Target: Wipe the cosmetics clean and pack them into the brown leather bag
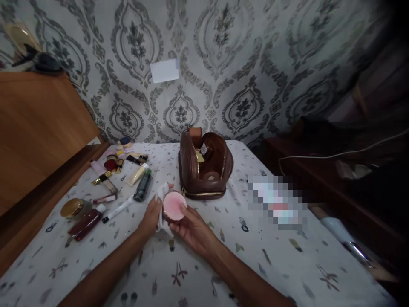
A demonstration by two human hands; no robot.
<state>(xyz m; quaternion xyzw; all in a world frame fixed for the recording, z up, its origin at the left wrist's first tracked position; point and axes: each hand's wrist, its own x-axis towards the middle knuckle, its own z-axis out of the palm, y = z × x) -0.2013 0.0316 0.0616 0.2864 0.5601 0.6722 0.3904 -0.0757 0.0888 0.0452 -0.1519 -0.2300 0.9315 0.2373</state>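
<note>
In the head view, my right hand (191,228) grips a round container with a pink top (174,206), its thumb resting on the edge. My left hand (152,215) is closed on a white cloth (162,194), which lies against the container's left side. Just beyond both hands stands a brown handbag (204,179), unzipped, with a few small items visible inside. A dark bottle with a green cap (142,185) lies to the left of the cloth. What exactly the pink-topped container holds cannot be made out.
Several cosmetics spread over the left side: a gold-lidded jar (72,208), a dark red bottle (86,224), a cream tube (136,175) and a white pen-like tube (118,209). A pixelated item (277,202) lies right. A wooden panel (38,136) borders the left, patterned wall (204,98) behind.
</note>
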